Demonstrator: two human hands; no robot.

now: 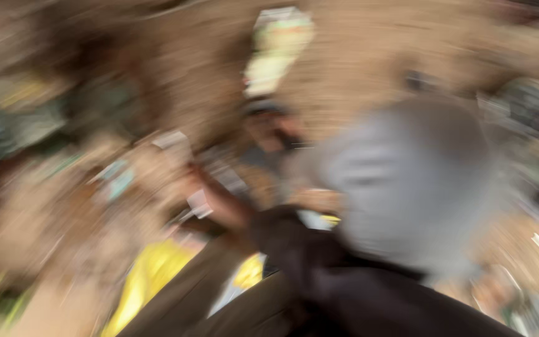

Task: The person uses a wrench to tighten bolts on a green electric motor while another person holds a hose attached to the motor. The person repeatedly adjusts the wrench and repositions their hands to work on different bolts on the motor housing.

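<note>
From the head camera I get a frame smeared almost wholly by motion, so I can report shapes and colours only. A large grey-blue mass (416,181), perhaps cloth or a garment, fills the right middle. Below it a dark, nearly black sleeve or fabric (319,262) runs from the bottom edge up toward the centre. From the end of that dark shape a reddish-brown forearm (223,200) reaches up and left; I take it for an arm, but whose it is, and whether left or right, I cannot tell. I cannot make out either hand clearly, nor whether any fingers are closed or loose. A bright yellow patch (151,274) lies near the bottom edge, left of the dark fabric. A pale, whitish-green oblong (276,50) sits at the top edge, on a tan ground (357,56) that spreads across the picture. Small light scraps (198,203) lie just beside the forearm
</note>
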